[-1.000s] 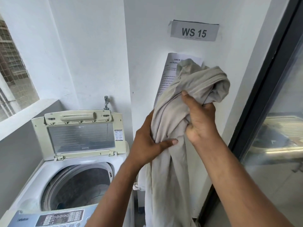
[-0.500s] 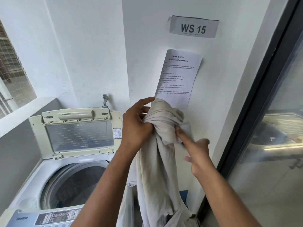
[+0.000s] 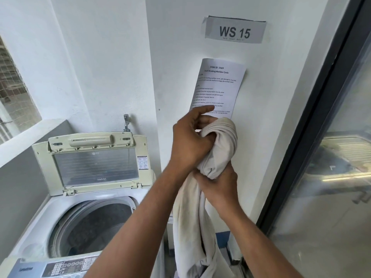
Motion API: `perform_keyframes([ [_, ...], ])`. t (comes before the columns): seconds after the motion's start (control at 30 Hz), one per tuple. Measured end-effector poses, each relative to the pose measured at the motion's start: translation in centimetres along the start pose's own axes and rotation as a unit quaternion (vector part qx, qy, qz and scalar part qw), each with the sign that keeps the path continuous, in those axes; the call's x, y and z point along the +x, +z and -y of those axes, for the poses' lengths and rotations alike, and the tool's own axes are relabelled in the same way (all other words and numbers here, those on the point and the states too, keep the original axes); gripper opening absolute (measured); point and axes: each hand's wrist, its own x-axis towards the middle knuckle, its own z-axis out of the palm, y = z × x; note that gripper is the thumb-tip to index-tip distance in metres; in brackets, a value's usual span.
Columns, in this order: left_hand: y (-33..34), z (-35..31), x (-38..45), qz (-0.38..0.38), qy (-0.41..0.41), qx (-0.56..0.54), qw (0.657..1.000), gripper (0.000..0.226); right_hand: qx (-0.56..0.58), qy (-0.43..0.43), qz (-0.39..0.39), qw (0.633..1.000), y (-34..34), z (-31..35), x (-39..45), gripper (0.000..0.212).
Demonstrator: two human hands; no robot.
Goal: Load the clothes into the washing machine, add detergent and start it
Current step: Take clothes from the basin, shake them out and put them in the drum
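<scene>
White plaster walls box in this narrow laundry corner, with a dark-framed glass door (image 3: 331,137) running down the right side. I've got a long beige cloth garment (image 3: 218,149) bunched up well right of the white top-loading washing machine (image 3: 40,227), whose cream lid (image 3: 94,163) stands open at the far side. My left hand (image 3: 190,143) is curled into the top of the bundle, forefinger sticking out loose; my right hand (image 3: 218,189) is clamped around it just below.

Risk now, as I judge it: the tail hangs low, beside the machine, not over the steel drum (image 3: 90,227). Swing left carelessly and that trailing end could snag the machine's right edge or drape outside the opening. With only part of my left hand gripping, the bunch could also slip.

Hard to read: the garment's bottom is cut off by the frame, so I can't tell what it touches. Whether the drum holds anything is unclear. No detergent in sight. The grey control panel (image 3: 66,267) at the near edge is too blurred to read, and the printed instruction sheet (image 3: 218,87) beneath the "WS 15" sign (image 3: 234,31) is only partly legible.
</scene>
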Motion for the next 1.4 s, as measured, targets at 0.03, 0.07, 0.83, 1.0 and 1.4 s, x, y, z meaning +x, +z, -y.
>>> perform_keyframes([
  [0.03, -0.1, 0.4, -0.3, 0.010, 0.004, -0.006, 1.000, 0.056, 0.022, 0.016, -0.010, 1.000, -0.1, 0.0, 0.4, 0.059],
  [0.07, -0.3, 1.0, -0.7, 0.021, 0.003, -0.013, 1.000, 0.059, 0.055, 0.032, -0.016, 0.998, -0.1, 0.0, 0.6, 0.054],
  [0.83, -2.7, 5.3, -4.9, 0.043, -0.006, 0.015, 0.999, 0.080, 0.321, 0.309, 0.003, 0.895, -5.1, 0.9, 3.1, 0.072],
  [1.0, -3.4, 3.8, -2.3, 0.050, 0.002, 0.010, 0.999, 0.071, 0.027, 0.135, -0.038, 0.990, -6.5, -1.6, 3.4, 0.143],
  [1.4, 1.3, -0.5, 0.7, 0.088, 0.077, 0.037, 0.993, 0.069, -0.059, -0.025, -0.027, 0.998, -2.1, -0.6, 2.1, 0.110],
])
